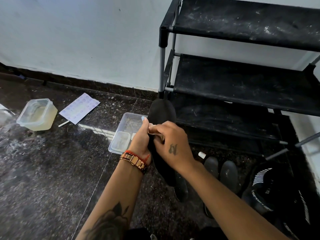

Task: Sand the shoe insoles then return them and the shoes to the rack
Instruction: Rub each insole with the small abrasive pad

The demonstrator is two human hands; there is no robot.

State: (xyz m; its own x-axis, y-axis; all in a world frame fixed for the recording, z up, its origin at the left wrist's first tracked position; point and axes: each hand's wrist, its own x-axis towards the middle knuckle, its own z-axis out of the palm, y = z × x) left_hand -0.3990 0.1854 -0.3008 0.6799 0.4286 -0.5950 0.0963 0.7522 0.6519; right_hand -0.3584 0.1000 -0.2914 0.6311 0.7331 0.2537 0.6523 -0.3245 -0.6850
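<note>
A long black foam insole (161,113) stands between both hands: left hand (141,139) grips its left edge, right hand (170,142) presses tan sandpaper (156,131) against it.

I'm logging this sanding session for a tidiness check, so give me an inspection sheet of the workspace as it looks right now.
Surface: dark speckled stone floor, dusty grey patch at left.
Job's things: black insole held upright; tan sandpaper pressed on it; black rack, shelves dusty and bare; more dark insoles and a black shoe on the floor beside it.
Clutter: clear tub of yellowish liquid, printed sheet, white stick, clear tray, small white cap.
Grips: left hand shut on the insole; right hand shut on the sandpaper.
Cables: nothing seen.
Surroundings: pale wall, dark skirting.
</note>
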